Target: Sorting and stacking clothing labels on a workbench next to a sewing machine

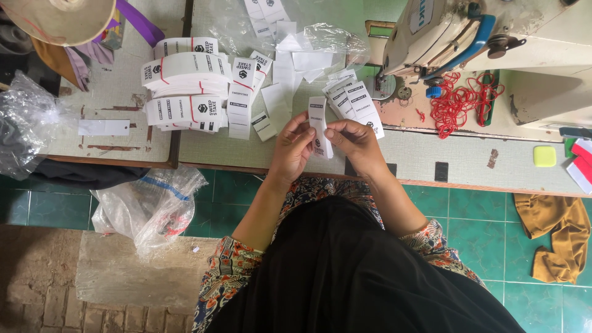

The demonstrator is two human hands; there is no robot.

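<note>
Both of my hands meet over the table's front edge, gripping one white printed paper tag [319, 126] held upright. My left hand [292, 150] pinches the tag's left side and my right hand [356, 143] pinches its right side. Just beyond my right hand lies a fanned pile of similar tags [353, 98]. To the left sit bundled stacks of tags [185, 92] tied with red bands, with loose tags [243, 98] beside them.
A sewing machine [444, 31] stands at the back right, with red rubber bands [459, 102] in a heap below it. Clear plastic bags [148, 206] hang off the table's left part. A brown cloth [555, 237] lies on the green tiled floor.
</note>
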